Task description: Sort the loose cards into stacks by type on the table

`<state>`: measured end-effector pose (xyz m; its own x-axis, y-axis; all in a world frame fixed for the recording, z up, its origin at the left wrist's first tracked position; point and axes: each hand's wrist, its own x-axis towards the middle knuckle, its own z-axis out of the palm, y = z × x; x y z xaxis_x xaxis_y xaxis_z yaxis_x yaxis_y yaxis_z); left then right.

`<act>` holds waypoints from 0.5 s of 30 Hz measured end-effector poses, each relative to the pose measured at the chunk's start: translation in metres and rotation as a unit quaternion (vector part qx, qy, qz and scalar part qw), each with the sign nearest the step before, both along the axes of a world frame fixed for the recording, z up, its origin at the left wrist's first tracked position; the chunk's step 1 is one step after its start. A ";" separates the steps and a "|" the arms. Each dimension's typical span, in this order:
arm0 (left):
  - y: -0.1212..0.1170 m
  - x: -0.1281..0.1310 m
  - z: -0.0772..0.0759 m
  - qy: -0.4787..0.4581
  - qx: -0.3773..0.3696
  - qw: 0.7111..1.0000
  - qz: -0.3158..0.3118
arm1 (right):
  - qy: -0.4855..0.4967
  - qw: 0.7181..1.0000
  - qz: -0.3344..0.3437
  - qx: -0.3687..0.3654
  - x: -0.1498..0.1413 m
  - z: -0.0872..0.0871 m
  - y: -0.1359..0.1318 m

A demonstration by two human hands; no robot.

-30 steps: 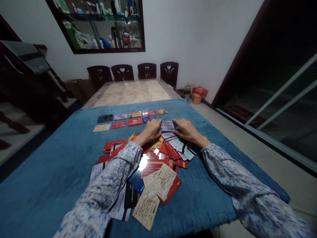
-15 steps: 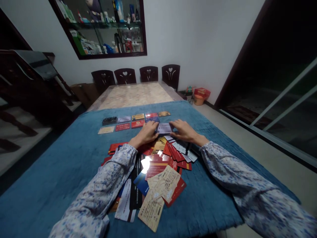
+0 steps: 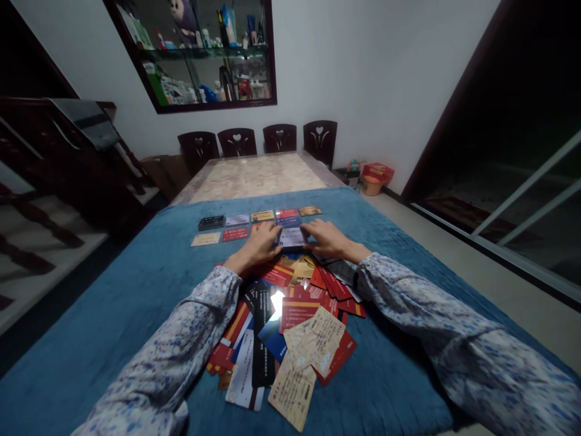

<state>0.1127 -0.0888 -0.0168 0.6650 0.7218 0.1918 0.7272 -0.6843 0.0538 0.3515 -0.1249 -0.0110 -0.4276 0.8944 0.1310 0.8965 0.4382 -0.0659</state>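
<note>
Between my two hands a small stack of cards point(image 3: 292, 237), lavender on top with a dark edge below, is gripped at its sides. My left hand point(image 3: 257, 243) has its fingers curled against the left side. On the right side, my right hand point(image 3: 330, 238) presses with thumb and fingertips. A spread heap of cards lies nearer me, with red cards point(image 3: 299, 310), a black card point(image 3: 263, 339), a white card point(image 3: 246, 378) and beige cards point(image 3: 293, 387). Beyond my hands sit two rows of cards, among them a black stack point(image 3: 211, 223) and a beige card point(image 3: 206, 239).
A blue cloth point(image 3: 172, 278) covers the near part of the table, and the far tabletop point(image 3: 267, 172) is pale and marbled. Several dark chairs point(image 3: 280, 138) stand behind it. Stair railings are on the left, and a glass door is on the right.
The lavender-topped stack has come slightly toward me with both hands around it, and its dark edge now shows. The camera view has shifted a little left.
</note>
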 end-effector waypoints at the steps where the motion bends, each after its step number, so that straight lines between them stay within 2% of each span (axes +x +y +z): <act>1: 0.000 -0.004 0.001 0.000 0.002 1.000 -0.001 | -0.002 1.000 -0.002 -0.002 -0.004 0.001 0.002; 8: 0.001 -0.027 0.009 0.034 -0.002 0.999 0.025 | -0.001 1.000 0.021 -0.002 -0.028 0.002 0.019; 15: 0.012 -0.052 0.004 0.023 0.007 0.999 0.043 | 0.013 0.999 0.033 -0.017 -0.052 0.006 0.029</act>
<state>0.0611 -0.0773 -0.0131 0.6089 0.7741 0.1731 0.7848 -0.6197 0.0105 0.2998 -0.0957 -0.0046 -0.4827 0.8684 0.1139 0.8633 0.4936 -0.1049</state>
